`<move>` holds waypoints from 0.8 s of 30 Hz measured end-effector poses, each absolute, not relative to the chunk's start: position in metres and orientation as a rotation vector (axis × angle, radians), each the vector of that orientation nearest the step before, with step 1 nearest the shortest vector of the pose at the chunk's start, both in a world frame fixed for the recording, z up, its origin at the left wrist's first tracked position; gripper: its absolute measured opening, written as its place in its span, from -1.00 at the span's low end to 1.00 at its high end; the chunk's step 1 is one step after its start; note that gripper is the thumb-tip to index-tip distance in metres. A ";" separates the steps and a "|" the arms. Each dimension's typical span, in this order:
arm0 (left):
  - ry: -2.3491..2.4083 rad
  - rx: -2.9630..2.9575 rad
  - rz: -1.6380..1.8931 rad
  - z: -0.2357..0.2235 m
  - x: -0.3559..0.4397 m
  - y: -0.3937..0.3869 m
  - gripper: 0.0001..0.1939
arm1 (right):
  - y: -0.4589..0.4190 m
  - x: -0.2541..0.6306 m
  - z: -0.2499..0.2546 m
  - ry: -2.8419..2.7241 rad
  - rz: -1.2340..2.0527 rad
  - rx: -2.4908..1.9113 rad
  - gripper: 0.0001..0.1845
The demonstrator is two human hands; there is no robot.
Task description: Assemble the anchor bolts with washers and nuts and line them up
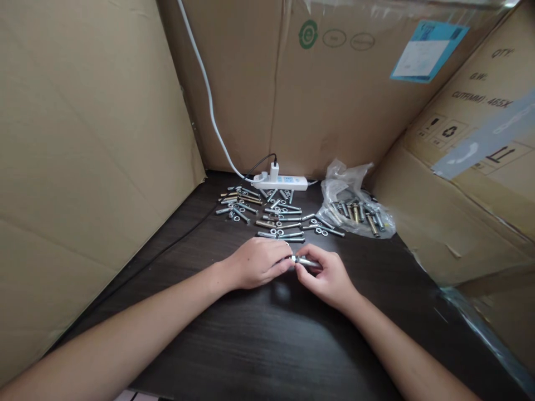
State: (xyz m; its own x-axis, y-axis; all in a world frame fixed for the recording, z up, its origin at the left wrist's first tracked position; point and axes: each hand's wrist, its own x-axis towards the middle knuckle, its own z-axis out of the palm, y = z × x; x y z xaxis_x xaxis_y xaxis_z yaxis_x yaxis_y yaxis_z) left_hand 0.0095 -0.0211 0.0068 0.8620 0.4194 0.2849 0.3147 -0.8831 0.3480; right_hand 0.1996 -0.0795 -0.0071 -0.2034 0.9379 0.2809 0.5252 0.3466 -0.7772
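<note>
Now gripped: a metal bolt (310, 262), between the two hands, over the middle of the dark table (251, 351); whether it touches the wood cannot be told.
Bolt's long axis: mostly left to right, the right end slightly nearer.
Bolt's pointing: its bright, nut-like end faces left; the smooth shank runs right, under the curled fingers.
Right hand (330, 275): thumb and fingers closed around the shank.
Left hand (263, 263): thumb and index pinched at the bright end, its back turned up.
Near side: bare wood from the wrists to the table's near edge, which shows at the near left.
Right side: open wood between the right forearm and the right carton (460, 189).
Left side: a black cable (179, 236) slants across the strip of wood before the left carton (92, 122).
Far side: tight; loose bolts, nuts and washers (280, 218) lie scattered just beyond the left knuckles, their axes mixed.
Far right: a clear bag (343, 184) with more bolts in it.
Far edge: a white power strip (295, 183) lies left to right before the far carton (238, 94).
</note>
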 end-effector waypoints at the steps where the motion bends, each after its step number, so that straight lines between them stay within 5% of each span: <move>1: 0.566 2.731 0.536 0.007 0.009 -0.022 -0.77 | -0.079 0.200 -0.007 -1.853 0.691 -1.286 -0.93; 15: 0.544 2.735 0.557 0.007 0.009 -0.023 -0.87 | -0.079 0.200 -0.007 -1.860 0.705 -1.288 -0.93; 24: 0.575 2.716 0.483 0.006 0.009 -0.021 -0.69 | -0.080 0.200 -0.006 -1.931 0.685 -1.266 -0.94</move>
State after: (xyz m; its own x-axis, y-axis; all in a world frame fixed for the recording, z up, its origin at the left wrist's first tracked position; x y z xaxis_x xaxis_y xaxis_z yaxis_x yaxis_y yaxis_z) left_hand 0.0091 -0.0211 0.0056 0.8616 0.4376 0.2572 0.3284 -0.8670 0.3748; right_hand 0.2000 -0.0799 -0.0065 -0.2616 0.9249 0.2758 0.5446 0.3773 -0.7490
